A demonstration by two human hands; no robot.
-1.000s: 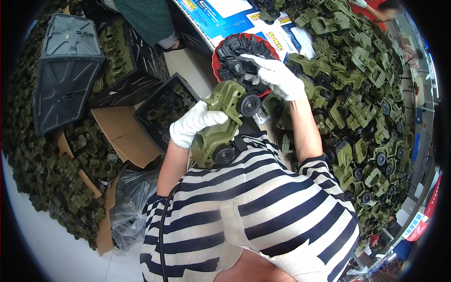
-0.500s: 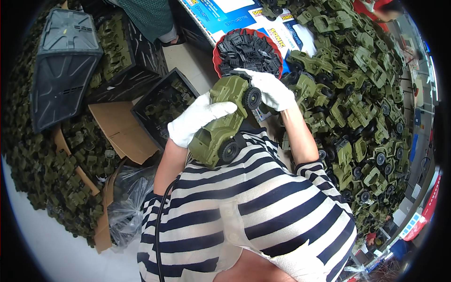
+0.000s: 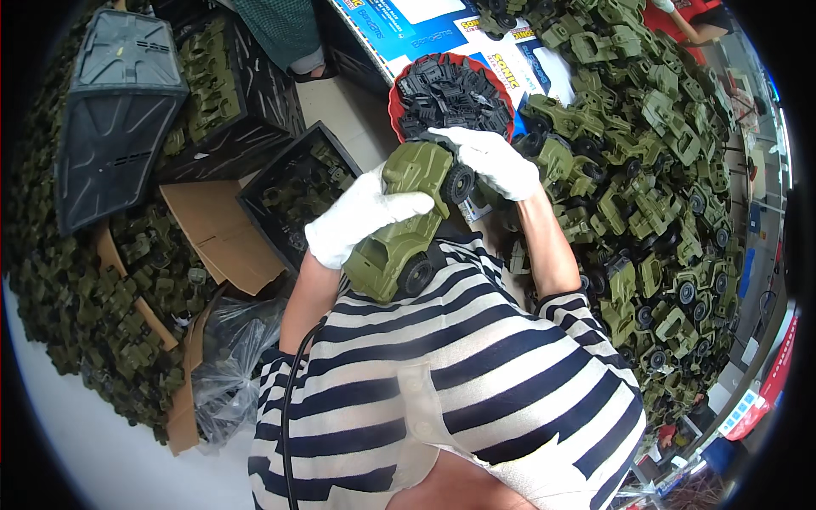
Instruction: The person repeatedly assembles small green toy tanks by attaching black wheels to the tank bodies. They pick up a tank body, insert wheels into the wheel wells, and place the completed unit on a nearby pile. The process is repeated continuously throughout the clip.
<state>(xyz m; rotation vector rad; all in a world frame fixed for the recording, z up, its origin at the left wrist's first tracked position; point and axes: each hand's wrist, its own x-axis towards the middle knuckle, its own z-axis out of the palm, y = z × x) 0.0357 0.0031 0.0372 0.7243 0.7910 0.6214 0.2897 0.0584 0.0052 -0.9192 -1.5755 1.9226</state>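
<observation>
The left hand [image 3: 361, 223] grips a toy jeep [image 3: 406, 242], the right hand's [image 3: 501, 163] hold unclear, lettered blue-and-white card [image 3: 438, 39] beyond.

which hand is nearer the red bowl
Right. The right hand is close by the near edge of the red bowl; the left hand is farther off, lower left, holding the green toy jeep.

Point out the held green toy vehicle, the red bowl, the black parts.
Green toy vehicle [image 3: 399, 241]: head view, middle of its body.
Red bowl [image 3: 395, 109]: head view, left rim.
Black parts [image 3: 452, 95]: head view, middle of the heap.
</observation>
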